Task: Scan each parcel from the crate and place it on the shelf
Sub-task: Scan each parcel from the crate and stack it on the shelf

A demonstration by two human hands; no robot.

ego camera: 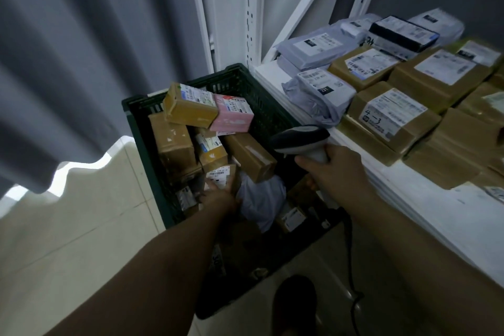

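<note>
I'm at the pick-up step. My left hand (221, 198) is down in the crate (136, 106) at centre frame, fingers curled round a small brown parcel (222, 176). Its label faces up, and its long axis seems to run toward the top of the frame, though it is partly hidden. My right hand (334, 169) grips the scanner (298, 139), nose pointing left over the crate. Next, I reckon, I lift the parcel clear, turn its label to the scanner, then set it on the shelf (450, 213) at right.

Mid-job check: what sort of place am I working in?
Probably a parcel sorting room: white shelf of labelled boxes and mailer bags, green crate full of parcels, right hand gripping a barcode scanner, left hand gripping a small parcel.
</note>
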